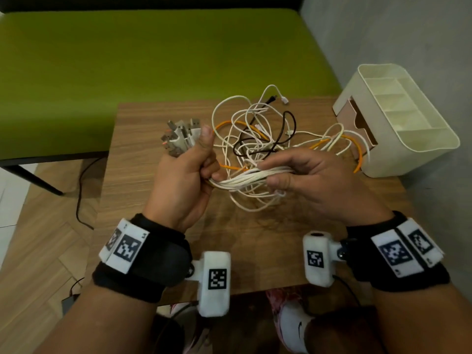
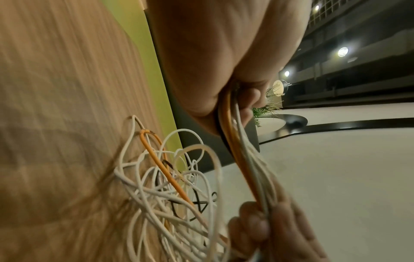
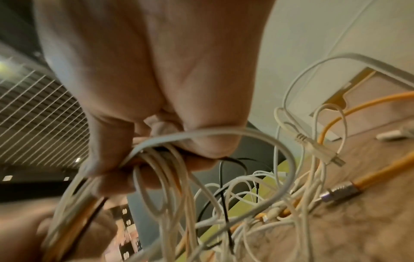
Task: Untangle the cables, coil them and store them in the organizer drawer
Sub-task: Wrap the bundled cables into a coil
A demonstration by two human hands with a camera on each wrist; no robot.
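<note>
Your left hand (image 1: 182, 175) grips a fistful of USB plugs (image 1: 178, 135); just beside it, your right hand (image 1: 304, 175) pinches the gathered cables (image 1: 245, 178), the tangle spilling beyond your fingers toward the organizer (image 1: 398, 118) at far right.

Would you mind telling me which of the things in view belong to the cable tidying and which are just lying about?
Part of the job:
- tangled cables, on the table
- plug ends, gripped in the left hand
- gathered strands, held by the right hand
- organizer, its drawer

Just lying about:
- green bench
- black floor cord
</note>
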